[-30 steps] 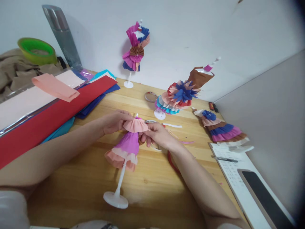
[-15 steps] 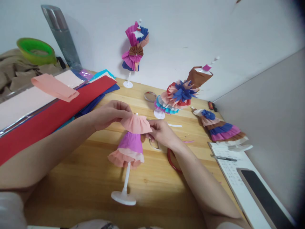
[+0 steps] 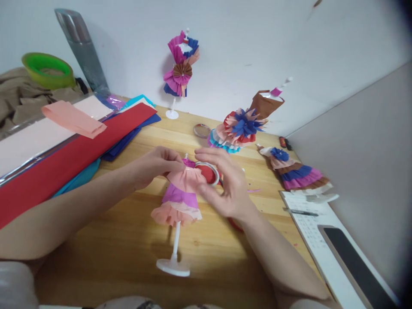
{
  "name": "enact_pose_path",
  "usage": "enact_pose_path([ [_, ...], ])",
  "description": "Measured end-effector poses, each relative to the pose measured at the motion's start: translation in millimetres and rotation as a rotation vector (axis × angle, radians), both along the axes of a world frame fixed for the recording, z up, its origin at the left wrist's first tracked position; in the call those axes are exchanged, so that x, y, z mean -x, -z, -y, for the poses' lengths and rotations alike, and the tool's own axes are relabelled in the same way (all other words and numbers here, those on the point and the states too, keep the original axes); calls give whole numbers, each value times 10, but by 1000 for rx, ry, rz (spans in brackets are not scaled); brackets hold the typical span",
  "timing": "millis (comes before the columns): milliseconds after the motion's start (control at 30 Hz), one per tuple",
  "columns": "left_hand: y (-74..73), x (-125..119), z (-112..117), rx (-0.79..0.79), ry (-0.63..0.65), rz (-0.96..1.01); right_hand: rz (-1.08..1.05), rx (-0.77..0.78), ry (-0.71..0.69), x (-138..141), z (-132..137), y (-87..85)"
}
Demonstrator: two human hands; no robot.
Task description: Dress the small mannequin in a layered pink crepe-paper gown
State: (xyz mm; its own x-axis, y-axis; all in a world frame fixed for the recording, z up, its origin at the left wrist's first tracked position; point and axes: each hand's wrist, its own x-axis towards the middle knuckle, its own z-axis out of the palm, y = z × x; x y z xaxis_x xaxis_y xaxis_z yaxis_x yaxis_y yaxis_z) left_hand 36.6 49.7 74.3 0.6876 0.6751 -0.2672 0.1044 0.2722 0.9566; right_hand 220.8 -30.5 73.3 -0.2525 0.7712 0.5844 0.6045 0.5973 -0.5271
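Note:
A small dress-form stand in front of me wears a crepe-paper dress. A gathered peach strip covers its top over a purple skirt, and a peach ruffle forms the hem. My left hand pinches the upper left edge of the gathered strip against the form. My right hand is spread at the right side of the dress, thumb near the strip. Between its fingers and thumb shows a white-rimmed tape roll with something red inside the ring.
Stacked crepe paper, including a red sheet, lies left. Decorated forms stand at the back and right; another lies farther right. A clear tape roll is behind. A phone and pen lie on paper.
My right hand has let go of the strip's right edge and opened out. The strip now sits closer around the form, and the stand has shifted slightly right.

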Motion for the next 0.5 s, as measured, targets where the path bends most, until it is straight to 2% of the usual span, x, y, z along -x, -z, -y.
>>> enact_pose_path([
  [67,-27,13,4,93,-23,54,220,-145,-57,14,21,-23],
  [133,-48,17,13,173,-50,92,325,-231,-44,26,8,10],
  [233,-56,1,37,233,-65,94,305,-379,57,30,-45,130],
  [333,-45,-22,57,242,-20,51,256,-493,117,15,-85,235],
  [500,-41,-30,76,285,9,88,175,-470,113,-2,-104,283],
])
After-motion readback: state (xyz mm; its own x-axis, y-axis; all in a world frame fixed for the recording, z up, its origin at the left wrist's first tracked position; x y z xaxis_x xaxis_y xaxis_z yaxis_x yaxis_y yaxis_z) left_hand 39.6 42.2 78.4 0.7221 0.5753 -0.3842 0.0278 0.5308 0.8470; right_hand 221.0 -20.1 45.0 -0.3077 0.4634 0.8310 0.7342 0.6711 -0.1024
